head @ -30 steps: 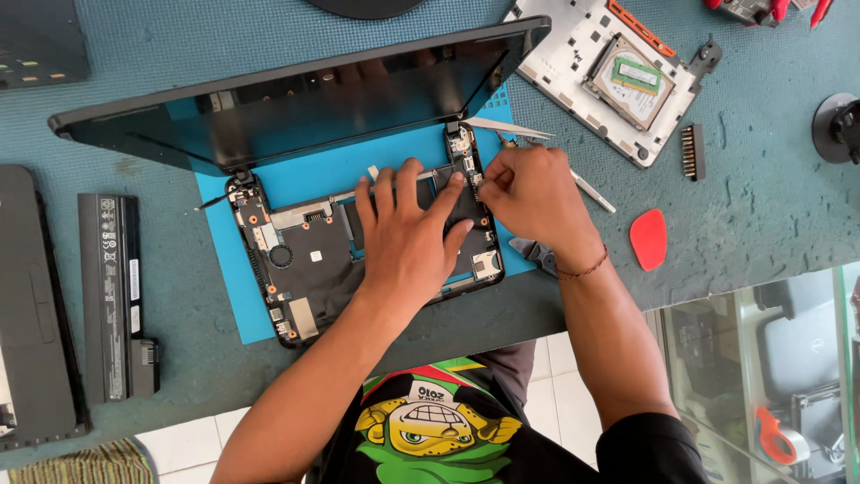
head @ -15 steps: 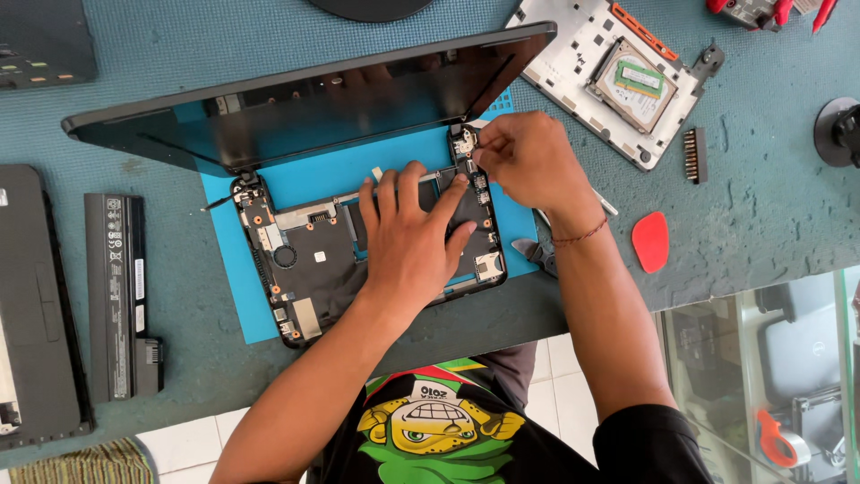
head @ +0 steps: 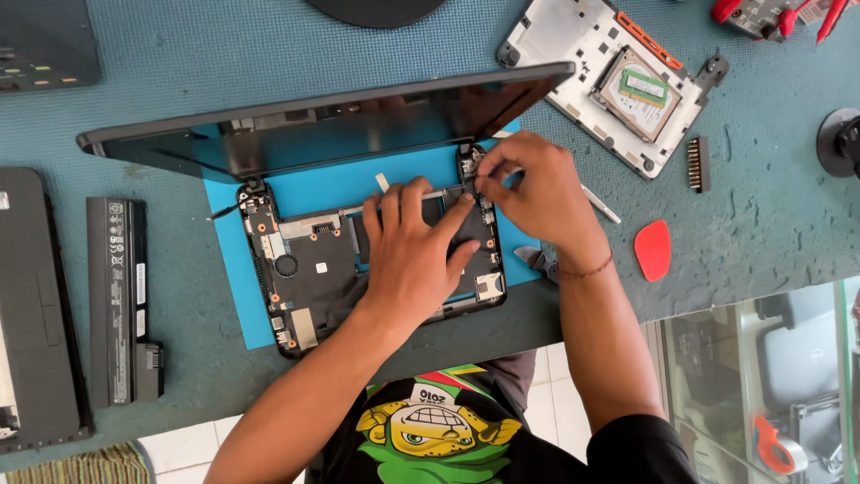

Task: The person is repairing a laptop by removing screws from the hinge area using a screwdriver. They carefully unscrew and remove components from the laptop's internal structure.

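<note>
Left hand (head: 417, 260) is pressed flat, fingers spread, on the opened laptop base (head: 313, 278); right hand (head: 528, 193) is pinched at its right hinge corner. Board is judged fragile, best held by edges.

Opened black laptop base (head: 313, 269), cover off, circuit board exposed, flat on blue mat, screen raised behind

A green-grey workbench (head: 770, 260) carries a blue mat (head: 345, 184) at its middle; a black battery (head: 121, 300) lies left; a grey cover panel (head: 596, 81) far right; a red pick (head: 653, 250) right.
</note>
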